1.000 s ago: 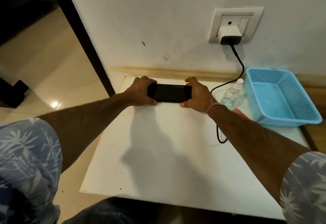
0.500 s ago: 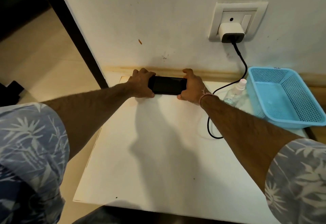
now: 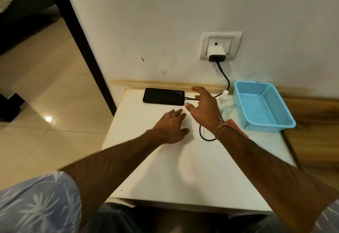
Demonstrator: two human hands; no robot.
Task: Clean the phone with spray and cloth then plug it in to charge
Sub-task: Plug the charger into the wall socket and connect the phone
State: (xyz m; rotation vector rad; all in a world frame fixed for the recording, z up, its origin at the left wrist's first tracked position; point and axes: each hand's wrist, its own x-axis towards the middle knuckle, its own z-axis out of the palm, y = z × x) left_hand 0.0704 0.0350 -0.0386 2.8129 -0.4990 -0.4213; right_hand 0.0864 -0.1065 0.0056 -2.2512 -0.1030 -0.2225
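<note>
both hands empty: left hand [image 3: 171,126] flat on table [image 3: 165,174], right hand [image 3: 203,106] spread beside plugged-in phone [image 3: 163,96].

I have let go of the phone [image 3: 163,96]; a second ago both my hands gripped its ends. It now lies flat on the desk [image 3: 165,168] by the wall. My left hand [image 3: 171,126] and right hand [image 3: 203,107] have drawn back, fingers spread.

near table [image 3: 165,177] half bare | cable [image 3: 201,133], basket [image 3: 264,108] crowd right
</note>
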